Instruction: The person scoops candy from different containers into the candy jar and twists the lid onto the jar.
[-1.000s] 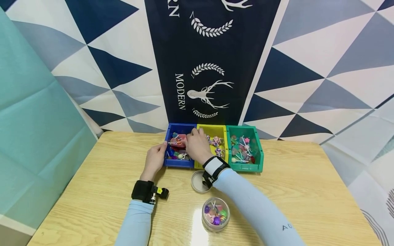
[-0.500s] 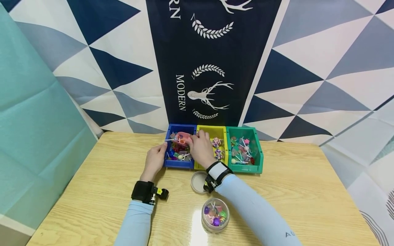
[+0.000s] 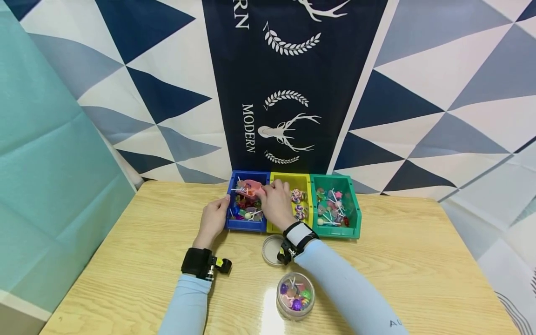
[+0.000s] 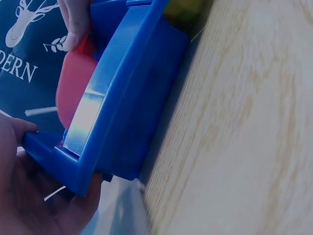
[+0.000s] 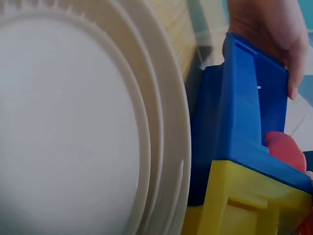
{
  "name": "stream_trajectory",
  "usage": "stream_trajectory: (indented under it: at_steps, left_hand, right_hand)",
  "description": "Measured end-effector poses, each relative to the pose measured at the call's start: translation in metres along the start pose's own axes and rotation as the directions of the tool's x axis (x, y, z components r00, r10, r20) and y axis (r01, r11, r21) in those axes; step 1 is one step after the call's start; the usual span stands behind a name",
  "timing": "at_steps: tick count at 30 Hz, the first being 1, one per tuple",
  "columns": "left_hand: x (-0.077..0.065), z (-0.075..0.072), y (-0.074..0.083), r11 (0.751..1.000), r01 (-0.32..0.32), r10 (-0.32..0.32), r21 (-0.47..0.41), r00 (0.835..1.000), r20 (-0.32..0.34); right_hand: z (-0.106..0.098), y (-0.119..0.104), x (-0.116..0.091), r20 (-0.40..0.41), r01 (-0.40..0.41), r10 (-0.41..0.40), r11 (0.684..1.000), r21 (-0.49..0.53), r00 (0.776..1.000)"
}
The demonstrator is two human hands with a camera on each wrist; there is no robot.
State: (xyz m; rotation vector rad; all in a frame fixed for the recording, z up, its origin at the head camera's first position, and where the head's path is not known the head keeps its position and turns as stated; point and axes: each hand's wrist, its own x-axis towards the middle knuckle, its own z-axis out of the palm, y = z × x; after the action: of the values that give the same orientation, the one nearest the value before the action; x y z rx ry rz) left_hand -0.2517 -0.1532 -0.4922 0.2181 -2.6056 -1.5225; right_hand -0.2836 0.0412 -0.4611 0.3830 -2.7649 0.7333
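The right hand [image 3: 276, 204] grips a pink scoop [image 3: 253, 190], candy in it, over the blue bin [image 3: 247, 226]. The left hand [image 3: 213, 217] clasps that bin's outer side, thumb at the rim. The yellow bin [image 3: 296, 178] and green bin [image 3: 340, 232] adjoin. A jar [image 3: 295, 316] of candy stands nearer the person, beyond a round lid [image 3: 270, 251].

Table [image 3: 389, 251] is finished in pale wood grain, glare caught near front edge of head view. Wall behind is covered in triangle-patterned cloth [image 3: 418, 88], white/navy/grey-blue. Dark centre panel [image 3: 234, 60] is printed with white deer head [image 3: 268, 131], leaf sprigs [image 3: 291, 50], sideways "MODERN" [image 3: 248, 129]. Teal cloth [image 3: 63, 186] is hung at left. Green bin [image 3: 338, 232] is placed rightmost.
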Motion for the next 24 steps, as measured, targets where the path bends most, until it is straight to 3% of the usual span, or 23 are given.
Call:
stream_trajectory:
  at_steps: [5,13,20,24]
  left_hand:
    - [0.0,0.0,0.0,1.0,0.006,-0.006,-0.011,1.0,0.015]
    - [-0.003,0.0,0.002,1.0,-0.002,0.002,-0.015,1.0,0.016]
    - [-0.002,0.0,0.003,1.0,-0.01,0.01,-0.011,1.0,0.012]
    - [-0.001,0.0,0.001,1.0,-0.007,0.007,-0.002,1.0,0.005]
  right_hand:
    - [-0.002,0.002,-0.005,-0.017,-0.054,0.056,0.993,0.106,0.998]
    - [-0.013,0.009,-0.011,-0.087,-0.044,0.069,0.963,0.267,0.994]
    - [-0.036,0.019,-0.025,-0.153,0.027,0.041,0.908,0.418,0.987]
    - [-0.052,0.027,-0.034,-0.218,0.091,0.011,0.888,0.451,0.976]
